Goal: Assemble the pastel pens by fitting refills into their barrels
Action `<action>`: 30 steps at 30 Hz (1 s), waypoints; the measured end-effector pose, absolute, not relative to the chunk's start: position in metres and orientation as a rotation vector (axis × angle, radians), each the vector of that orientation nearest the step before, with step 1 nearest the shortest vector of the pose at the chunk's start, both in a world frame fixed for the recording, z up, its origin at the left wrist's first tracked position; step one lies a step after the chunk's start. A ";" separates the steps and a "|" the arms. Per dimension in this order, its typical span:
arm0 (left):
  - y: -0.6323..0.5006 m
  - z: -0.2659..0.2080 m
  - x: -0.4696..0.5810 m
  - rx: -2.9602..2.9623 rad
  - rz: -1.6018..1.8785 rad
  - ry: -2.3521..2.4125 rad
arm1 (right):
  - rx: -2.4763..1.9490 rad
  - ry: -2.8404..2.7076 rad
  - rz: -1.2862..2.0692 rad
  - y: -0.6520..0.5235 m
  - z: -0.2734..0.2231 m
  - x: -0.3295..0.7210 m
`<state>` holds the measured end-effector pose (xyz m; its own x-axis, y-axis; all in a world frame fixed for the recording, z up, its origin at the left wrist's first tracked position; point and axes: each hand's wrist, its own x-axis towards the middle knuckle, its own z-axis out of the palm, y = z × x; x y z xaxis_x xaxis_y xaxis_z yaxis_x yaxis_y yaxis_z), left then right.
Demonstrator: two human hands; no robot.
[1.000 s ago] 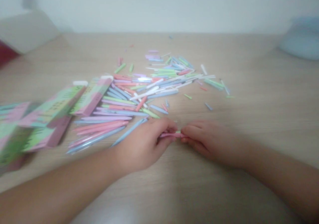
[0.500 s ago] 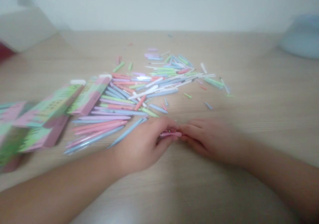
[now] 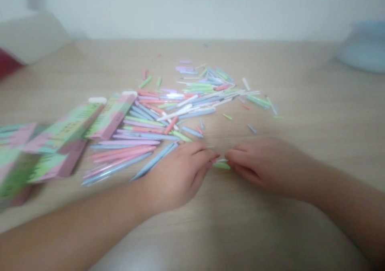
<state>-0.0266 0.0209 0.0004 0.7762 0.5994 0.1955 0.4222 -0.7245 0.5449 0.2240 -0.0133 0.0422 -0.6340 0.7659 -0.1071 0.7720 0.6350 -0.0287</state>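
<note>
Just below the frame's centre, the left hand [image 3: 177, 174] pinches a mostly hidden pink pen [image 3: 214, 159]; the right hand [image 3: 267, 168] pinches a thin white stick [image 3: 223, 160]. A green piece [image 3: 221, 166] shows between them. Loose pens [image 3: 200, 113] lie mid-frame on the table [image 3: 315, 114], boxes [image 3: 63, 124] at left.

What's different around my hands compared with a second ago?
Your right hand has shifted slightly right, away from your left hand, leaving a gap. A light green piece now shows there, and the pink piece is mostly hidden in your left hand. Whether anything was let go is unclear. The scattered pieces and boxes stayed put.
</note>
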 end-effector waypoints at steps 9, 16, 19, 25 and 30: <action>0.016 0.009 -0.027 2.543 0.424 0.911 | 1.570 2.709 -0.061 0.005 0.052 0.262; 0.014 0.009 -0.025 2.597 0.335 0.912 | 1.693 2.568 0.128 0.010 0.017 0.223; 0.014 0.008 -0.025 2.622 0.317 0.929 | 1.759 2.549 0.098 0.011 0.013 0.220; 0.004 0.016 -0.027 2.707 0.333 0.812 | 1.744 2.593 0.048 0.012 0.012 0.225; -0.023 0.015 -0.016 2.968 0.128 0.392 | 1.754 2.589 0.025 0.013 0.012 0.223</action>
<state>-0.0158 -0.0228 0.0153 0.9624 0.2637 0.0650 0.2514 -0.9555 0.1542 0.2228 0.0129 0.0124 -0.3708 0.9287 -0.0029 0.9285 0.3708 0.0215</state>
